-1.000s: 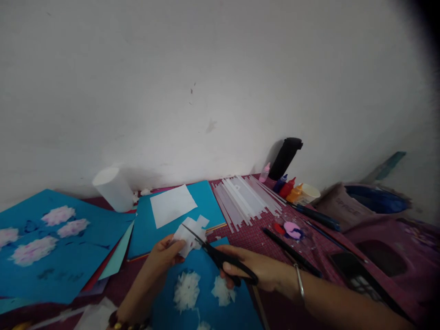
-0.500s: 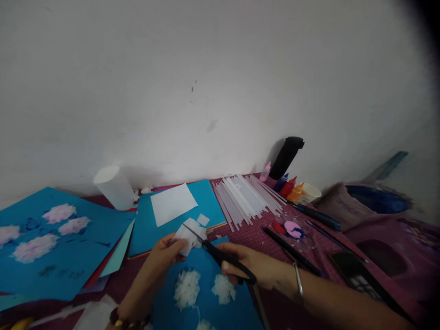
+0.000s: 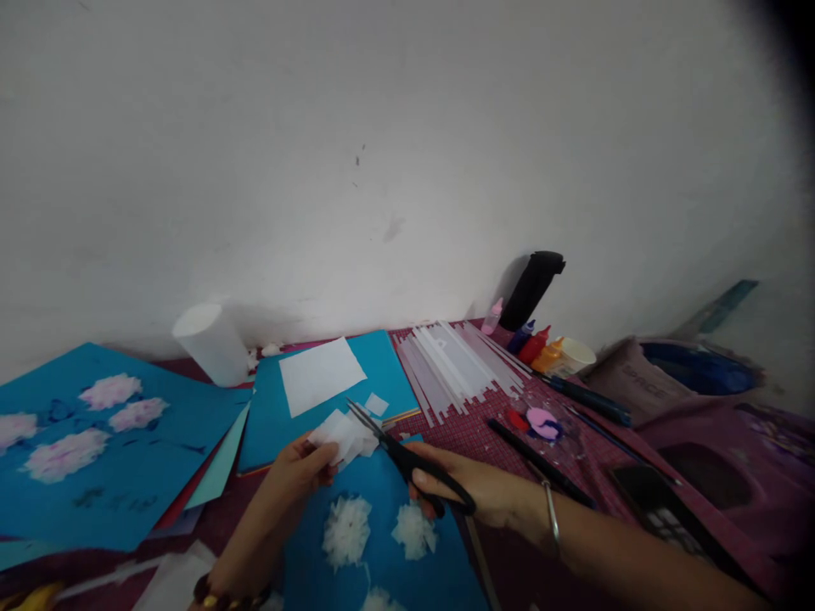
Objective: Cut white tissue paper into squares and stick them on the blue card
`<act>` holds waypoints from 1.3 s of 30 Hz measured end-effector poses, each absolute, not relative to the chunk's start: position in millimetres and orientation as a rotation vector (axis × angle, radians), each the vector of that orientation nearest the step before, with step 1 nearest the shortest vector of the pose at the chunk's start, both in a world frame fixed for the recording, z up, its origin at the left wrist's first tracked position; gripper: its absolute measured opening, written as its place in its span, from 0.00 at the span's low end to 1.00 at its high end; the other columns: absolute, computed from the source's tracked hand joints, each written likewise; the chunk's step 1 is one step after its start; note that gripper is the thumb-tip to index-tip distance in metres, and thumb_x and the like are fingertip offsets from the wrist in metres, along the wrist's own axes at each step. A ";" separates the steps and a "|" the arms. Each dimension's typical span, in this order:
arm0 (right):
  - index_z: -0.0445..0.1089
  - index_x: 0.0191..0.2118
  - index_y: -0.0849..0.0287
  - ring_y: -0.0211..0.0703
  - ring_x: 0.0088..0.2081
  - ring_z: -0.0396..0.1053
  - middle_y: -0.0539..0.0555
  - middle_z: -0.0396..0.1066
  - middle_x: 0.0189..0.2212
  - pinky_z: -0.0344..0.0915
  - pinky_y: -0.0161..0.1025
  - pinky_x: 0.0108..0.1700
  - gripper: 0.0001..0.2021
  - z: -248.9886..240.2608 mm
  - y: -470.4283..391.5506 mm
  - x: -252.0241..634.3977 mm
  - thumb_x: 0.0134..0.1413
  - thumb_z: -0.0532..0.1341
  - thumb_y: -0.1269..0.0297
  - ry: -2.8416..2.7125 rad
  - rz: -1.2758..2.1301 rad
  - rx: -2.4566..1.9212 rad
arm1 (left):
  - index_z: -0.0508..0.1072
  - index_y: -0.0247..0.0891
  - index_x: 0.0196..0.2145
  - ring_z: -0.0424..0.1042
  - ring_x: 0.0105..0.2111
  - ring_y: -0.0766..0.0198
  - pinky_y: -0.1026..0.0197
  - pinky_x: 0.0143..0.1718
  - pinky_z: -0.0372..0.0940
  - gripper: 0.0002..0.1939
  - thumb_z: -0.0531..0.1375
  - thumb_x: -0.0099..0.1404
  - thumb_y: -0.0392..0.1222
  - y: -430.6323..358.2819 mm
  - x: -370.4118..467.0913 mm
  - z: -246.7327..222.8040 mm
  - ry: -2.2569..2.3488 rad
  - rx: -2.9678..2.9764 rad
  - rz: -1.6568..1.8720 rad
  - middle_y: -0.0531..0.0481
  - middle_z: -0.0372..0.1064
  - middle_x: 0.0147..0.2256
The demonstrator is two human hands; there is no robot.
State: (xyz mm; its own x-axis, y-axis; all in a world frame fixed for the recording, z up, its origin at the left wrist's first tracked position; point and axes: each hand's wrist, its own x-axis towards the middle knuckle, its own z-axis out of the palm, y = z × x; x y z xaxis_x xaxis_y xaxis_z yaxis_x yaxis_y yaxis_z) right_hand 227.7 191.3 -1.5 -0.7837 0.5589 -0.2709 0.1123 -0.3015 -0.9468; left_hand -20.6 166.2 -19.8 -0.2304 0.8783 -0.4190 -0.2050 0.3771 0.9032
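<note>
Several small pieces of thin white paper point(image 3: 342, 434) are pinched between the thumb and fingers of my left hand point(image 3: 302, 467). My right hand point(image 3: 468, 484) grips black-handled scissors point(image 3: 407, 460), whose slightly parted blades point up and left beside the paper. Below both hands, a blue sheet point(image 3: 382, 526) bears white crumpled-paper flowers point(image 3: 347, 531). Just beyond the blades, a small white square point(image 3: 377, 404) and a larger white sheet point(image 3: 323, 376) rest on blue card point(image 3: 258, 424).
At the left lie a blue picture point(image 3: 159, 407) with pinkish flowers and a white roll point(image 3: 211, 344). To the right are white strips point(image 3: 455, 365), paint bottles point(image 3: 533, 346), a black marker point(image 3: 541, 462), paint blobs point(image 3: 542, 423), a phone point(image 3: 662, 505) and a bag point(image 3: 643, 378).
The scissors have moved slightly right, off the paper, and their blades have come closer together. My left hand has shifted a little left, and the paper pieces are more fanned out.
</note>
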 end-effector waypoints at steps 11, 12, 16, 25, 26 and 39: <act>0.61 0.55 0.61 0.35 0.31 0.59 0.50 0.59 0.34 0.60 0.36 0.35 0.37 23.9 187.4 231.4 0.46 0.61 0.37 -1.890 2.134 -0.801 | 0.70 0.35 0.23 0.66 0.20 0.66 0.63 0.24 0.60 0.17 0.71 0.39 0.45 171.0 -10.7 -4.4 1.383 0.467 1.313 0.55 0.66 0.17; 0.61 0.55 0.61 0.36 0.32 0.59 0.50 0.59 0.34 0.60 0.36 0.35 0.37 24.9 187.4 229.5 0.46 0.61 0.37 -1.901 2.125 -0.806 | 0.70 0.35 0.23 0.65 0.20 0.66 0.64 0.23 0.59 0.17 0.70 0.40 0.46 170.6 -9.1 -5.8 1.400 0.510 1.286 0.55 0.66 0.18; 0.61 0.56 0.63 0.36 0.31 0.59 0.50 0.59 0.32 0.60 0.35 0.33 0.38 22.4 188.4 224.3 0.47 0.60 0.38 -1.900 2.105 -0.822 | 0.70 0.36 0.22 0.60 0.18 0.69 0.65 0.21 0.56 0.15 0.69 0.42 0.48 167.9 -3.7 -9.9 1.420 0.625 1.228 0.56 0.64 0.17; 0.62 0.55 0.63 0.33 0.29 0.59 0.50 0.59 0.32 0.60 0.33 0.30 0.39 11.9 186.4 225.9 0.43 0.63 0.38 -1.817 2.129 -0.883 | 0.70 0.37 0.23 0.62 0.19 0.68 0.65 0.22 0.58 0.15 0.69 0.42 0.47 169.2 -1.0 -15.3 1.401 0.539 1.241 0.57 0.63 0.17; 0.62 0.55 0.62 0.33 0.28 0.58 0.50 0.59 0.32 0.59 0.33 0.30 0.39 9.9 186.0 225.9 0.43 0.64 0.38 -1.812 2.121 -0.879 | 0.70 0.37 0.22 0.62 0.19 0.68 0.65 0.22 0.58 0.15 0.69 0.42 0.47 169.3 -0.6 -15.5 1.405 0.531 1.243 0.57 0.63 0.17; 0.64 0.54 0.62 0.29 0.20 0.53 0.44 0.56 0.22 0.51 0.30 0.22 0.32 -6.7 190.1 225.6 0.48 0.65 0.45 -1.888 2.020 -0.916 | 0.70 0.36 0.22 0.60 0.17 0.69 0.65 0.20 0.56 0.14 0.69 0.41 0.46 169.5 -0.5 -14.3 1.444 0.573 1.186 0.57 0.63 0.17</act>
